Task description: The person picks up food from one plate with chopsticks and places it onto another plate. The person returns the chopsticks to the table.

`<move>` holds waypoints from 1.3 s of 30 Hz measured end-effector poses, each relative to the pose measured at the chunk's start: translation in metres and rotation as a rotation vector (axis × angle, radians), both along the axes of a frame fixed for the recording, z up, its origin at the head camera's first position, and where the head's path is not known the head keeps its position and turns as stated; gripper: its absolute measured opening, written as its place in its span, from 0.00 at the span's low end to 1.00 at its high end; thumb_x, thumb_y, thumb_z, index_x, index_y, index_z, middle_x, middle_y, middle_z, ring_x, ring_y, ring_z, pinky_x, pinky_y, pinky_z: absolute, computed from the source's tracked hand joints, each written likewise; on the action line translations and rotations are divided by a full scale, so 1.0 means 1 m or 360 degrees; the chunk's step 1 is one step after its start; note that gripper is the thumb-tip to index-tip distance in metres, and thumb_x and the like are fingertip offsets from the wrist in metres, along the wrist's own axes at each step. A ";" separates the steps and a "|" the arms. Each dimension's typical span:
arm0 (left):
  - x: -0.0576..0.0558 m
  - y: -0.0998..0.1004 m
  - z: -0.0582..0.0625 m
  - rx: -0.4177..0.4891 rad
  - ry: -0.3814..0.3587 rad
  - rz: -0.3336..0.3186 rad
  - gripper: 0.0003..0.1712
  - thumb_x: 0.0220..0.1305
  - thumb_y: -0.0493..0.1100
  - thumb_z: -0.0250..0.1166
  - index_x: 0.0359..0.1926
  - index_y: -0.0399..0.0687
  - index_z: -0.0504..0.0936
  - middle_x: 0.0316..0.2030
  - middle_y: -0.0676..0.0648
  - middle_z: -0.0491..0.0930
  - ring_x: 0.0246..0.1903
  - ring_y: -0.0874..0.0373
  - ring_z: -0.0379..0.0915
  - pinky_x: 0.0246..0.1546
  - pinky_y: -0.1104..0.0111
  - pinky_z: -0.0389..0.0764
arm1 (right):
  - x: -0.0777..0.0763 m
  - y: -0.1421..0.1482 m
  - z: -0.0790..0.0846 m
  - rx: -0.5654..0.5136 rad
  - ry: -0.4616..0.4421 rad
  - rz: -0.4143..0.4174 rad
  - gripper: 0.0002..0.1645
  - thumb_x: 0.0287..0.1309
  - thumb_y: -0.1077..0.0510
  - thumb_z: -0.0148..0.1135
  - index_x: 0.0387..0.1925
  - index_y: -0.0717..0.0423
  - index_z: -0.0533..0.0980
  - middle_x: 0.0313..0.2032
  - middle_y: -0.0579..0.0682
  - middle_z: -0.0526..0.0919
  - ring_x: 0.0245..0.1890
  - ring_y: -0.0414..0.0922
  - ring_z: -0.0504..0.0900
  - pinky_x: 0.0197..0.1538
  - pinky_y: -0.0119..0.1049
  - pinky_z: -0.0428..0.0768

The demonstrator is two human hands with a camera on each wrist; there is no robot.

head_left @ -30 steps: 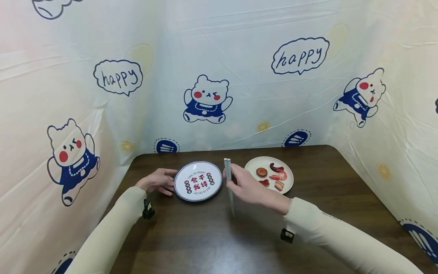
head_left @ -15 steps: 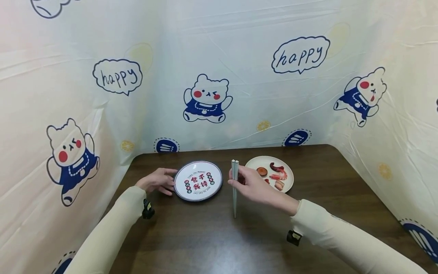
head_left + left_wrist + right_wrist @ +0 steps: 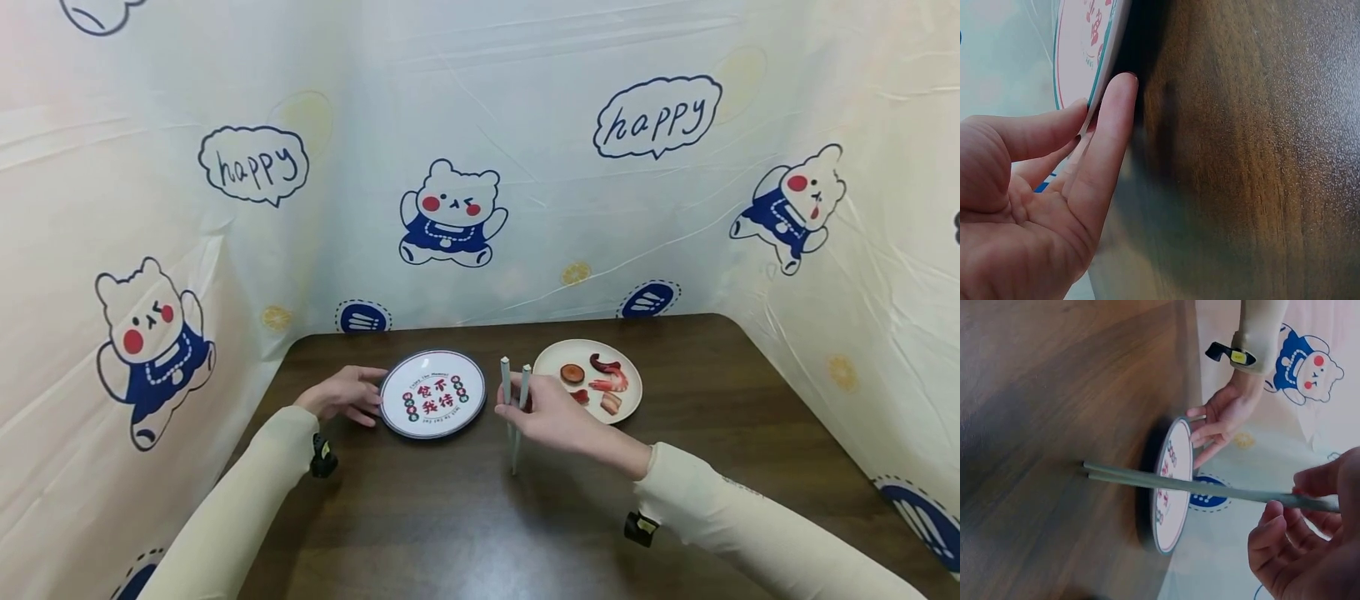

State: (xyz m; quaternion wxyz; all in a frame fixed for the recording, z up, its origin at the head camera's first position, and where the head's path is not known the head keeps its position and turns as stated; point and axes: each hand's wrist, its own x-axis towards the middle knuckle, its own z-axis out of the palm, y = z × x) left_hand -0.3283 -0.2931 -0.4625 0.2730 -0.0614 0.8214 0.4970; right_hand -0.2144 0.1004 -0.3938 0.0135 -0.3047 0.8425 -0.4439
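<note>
In the head view my left hand [image 3: 347, 395] is at the left edge of a white plate [image 3: 433, 362] with a dark blue rim and red characters. The left wrist view shows thumb and fingers on either side of the plate's rim, pinching it. My right hand [image 3: 551, 412] grips a pair of pale green chopsticks [image 3: 516, 450], tips down, between the two plates. Their top ends stand apart, while the lower ends are close together over the tabletop. Nothing is between the chopstick tips in the right wrist view.
A cream plate [image 3: 628, 400] behind my right hand bears several food pieces, among them a shrimp [image 3: 611, 382] and a round brown slice [image 3: 572, 373]. The brown wooden table [image 3: 420, 517] is enclosed by a printed curtain [image 3: 450, 83] at the back and sides.
My right hand has shifted slightly right with the chopsticks, and their top ends have spread apart. The left hand and both plates stay in place.
</note>
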 end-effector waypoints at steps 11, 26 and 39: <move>0.004 -0.001 0.003 0.0021 0.0004 -0.0036 0.43 0.73 0.30 0.63 0.82 0.38 0.54 0.56 0.30 0.74 0.43 0.46 0.85 0.43 0.54 0.91 | 0.006 0.002 -0.006 -0.0017 0.0174 -0.0103 0.13 0.77 0.52 0.61 0.42 0.59 0.81 0.15 0.37 0.62 0.13 0.33 0.59 0.19 0.29 0.58; 0.002 -0.001 0.002 0.0027 0.0012 -0.0040 0.42 0.73 0.30 0.62 0.82 0.38 0.54 0.57 0.29 0.74 0.42 0.46 0.85 0.43 0.54 0.91 | 0.002 0.014 -0.012 0.0021 0.0229 -0.0230 0.10 0.73 0.51 0.66 0.39 0.53 0.82 0.15 0.38 0.66 0.13 0.34 0.63 0.18 0.30 0.61; 0.006 0.000 0.005 0.0035 -0.0010 -0.0017 0.43 0.73 0.29 0.63 0.82 0.38 0.54 0.56 0.30 0.74 0.43 0.45 0.85 0.43 0.54 0.91 | 0.003 0.015 -0.017 0.0049 0.0205 -0.0243 0.12 0.75 0.50 0.64 0.40 0.55 0.84 0.17 0.41 0.72 0.14 0.36 0.70 0.18 0.32 0.69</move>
